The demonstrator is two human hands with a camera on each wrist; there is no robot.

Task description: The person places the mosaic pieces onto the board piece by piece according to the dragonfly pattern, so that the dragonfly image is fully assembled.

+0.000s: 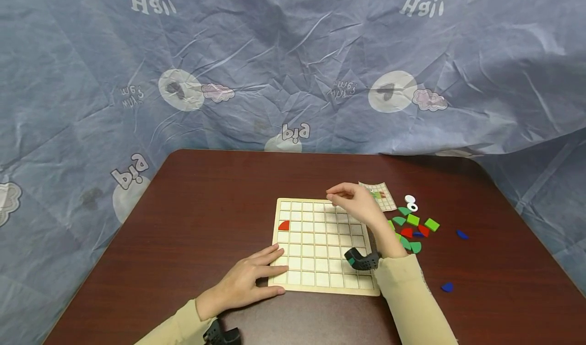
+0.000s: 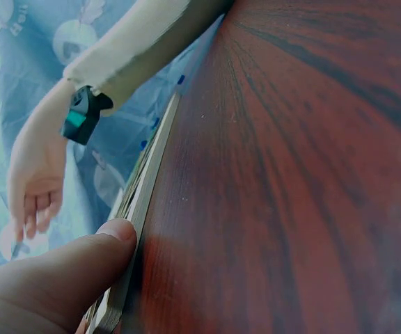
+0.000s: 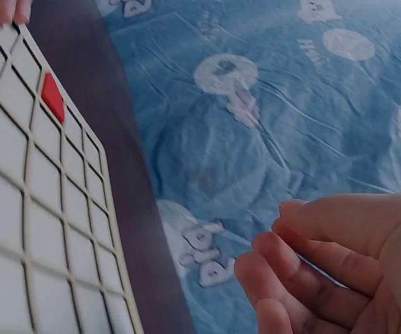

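A flat cream board with a square grid lies on the dark brown table. My left hand rests with fingers spread over its left near corner; the thumb lies along the near edge. A red quarter-round piece sits in a cell near the board's left edge. My right hand hovers over the far edge, thumb and index fingertips close together, other fingers loosely curled. I cannot tell whether a small piece is between those fingertips.
Right of the board lie green pieces, red pieces, blue pieces and white rings. A pattern card lies behind the right hand. A printed blue cloth hangs beyond the table.
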